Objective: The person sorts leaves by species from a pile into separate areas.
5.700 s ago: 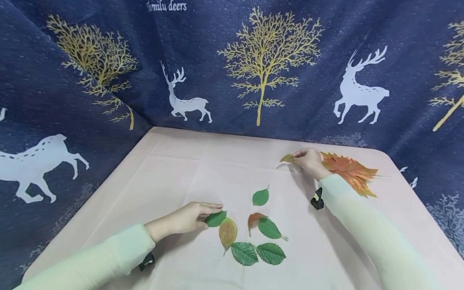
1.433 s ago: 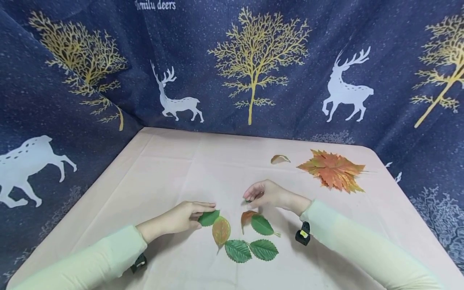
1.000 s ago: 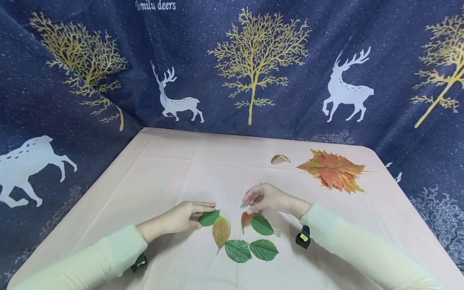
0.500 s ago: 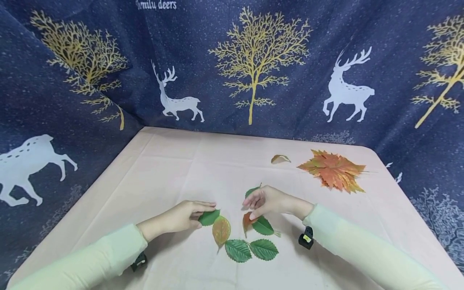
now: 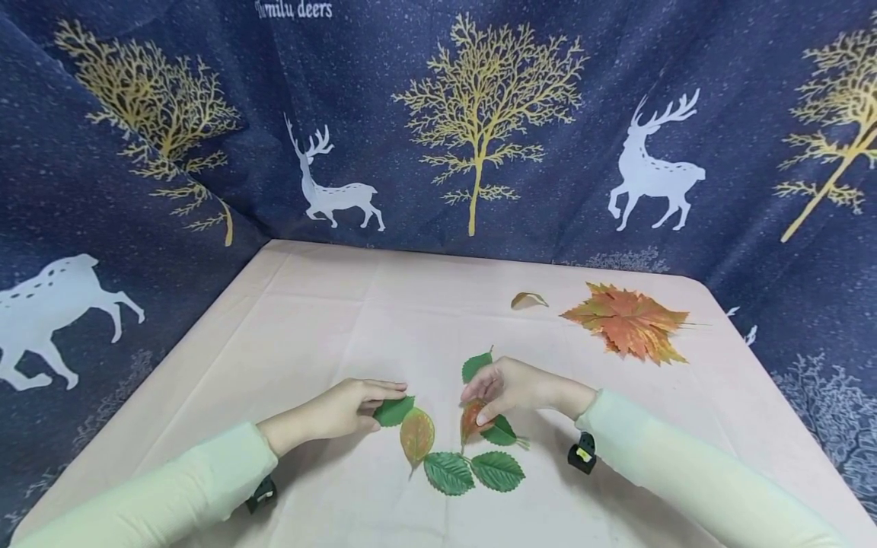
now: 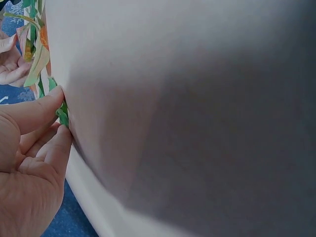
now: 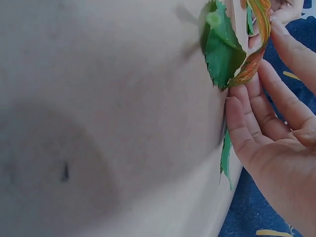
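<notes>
Several leaves lie in a curved row at the middle of the table. My left hand [image 5: 346, 411] rests at the row's left end, its fairly straight fingers and thumb touching opposite edges of a green leaf [image 5: 394, 412]. Beside that is a yellow-orange leaf [image 5: 417, 435]. My right hand [image 5: 517, 388] holds an orange-red leaf [image 5: 470, 422] between thumb and fingers; in the right wrist view this orange-red leaf [image 7: 260, 54] curls up from the cloth. It overlaps a smooth green leaf [image 5: 502, 432]. Just beyond my right fingers lies another green leaf [image 5: 476, 366], partly hidden.
Two ribbed green leaves [image 5: 448, 473] lie nearest me, at the bottom of the row. A curled brownish leaf [image 5: 529, 300] and a pile of orange maple leaves [image 5: 629, 321] sit far right on the pale tablecloth [image 5: 329, 304]. Behind hangs a blue cloth [image 5: 397, 152] with deer and trees.
My right hand has left the upper green leaf and come nearer, turning the orange-red leaf so more of its face shows. Earlier it set the curled leaf down far back. My left hand stays put.
</notes>
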`<state>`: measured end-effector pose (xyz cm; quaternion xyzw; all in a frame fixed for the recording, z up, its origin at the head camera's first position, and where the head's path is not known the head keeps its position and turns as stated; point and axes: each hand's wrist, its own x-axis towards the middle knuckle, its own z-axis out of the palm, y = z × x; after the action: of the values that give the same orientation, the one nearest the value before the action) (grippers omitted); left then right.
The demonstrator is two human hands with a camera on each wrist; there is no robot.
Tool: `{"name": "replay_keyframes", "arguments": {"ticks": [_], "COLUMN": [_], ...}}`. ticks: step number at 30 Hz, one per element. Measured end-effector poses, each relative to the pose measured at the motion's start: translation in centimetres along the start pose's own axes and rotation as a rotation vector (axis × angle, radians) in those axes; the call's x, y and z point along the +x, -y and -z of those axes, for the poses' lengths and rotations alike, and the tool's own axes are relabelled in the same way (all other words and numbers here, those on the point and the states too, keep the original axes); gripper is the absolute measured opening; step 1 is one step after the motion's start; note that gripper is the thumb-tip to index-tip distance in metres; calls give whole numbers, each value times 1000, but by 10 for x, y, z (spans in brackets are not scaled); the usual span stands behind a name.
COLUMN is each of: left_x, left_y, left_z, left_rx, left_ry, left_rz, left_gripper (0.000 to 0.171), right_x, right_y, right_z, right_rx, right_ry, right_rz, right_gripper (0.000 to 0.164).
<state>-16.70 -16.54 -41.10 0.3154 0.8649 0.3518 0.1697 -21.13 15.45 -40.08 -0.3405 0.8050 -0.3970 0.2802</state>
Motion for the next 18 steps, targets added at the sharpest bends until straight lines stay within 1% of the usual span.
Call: {"name": "replay_keyframes", "arguments": {"ticks": [10, 18], "left_x": [-1, -1], "left_y": [-1, -2], "left_z": [0, 1], "left_rx": [-15, -18], "left_ry": [6, 6], "left_rz": [-1, 4], "left_gripper": [56, 56], "right_x": [1, 0], "right_y": [-4, -4], "right_z": [-2, -1], "right_rx": [20, 55], "right_ry": [-29, -18], "right_rz": [-31, -17], "right_gripper": [26, 21]}}
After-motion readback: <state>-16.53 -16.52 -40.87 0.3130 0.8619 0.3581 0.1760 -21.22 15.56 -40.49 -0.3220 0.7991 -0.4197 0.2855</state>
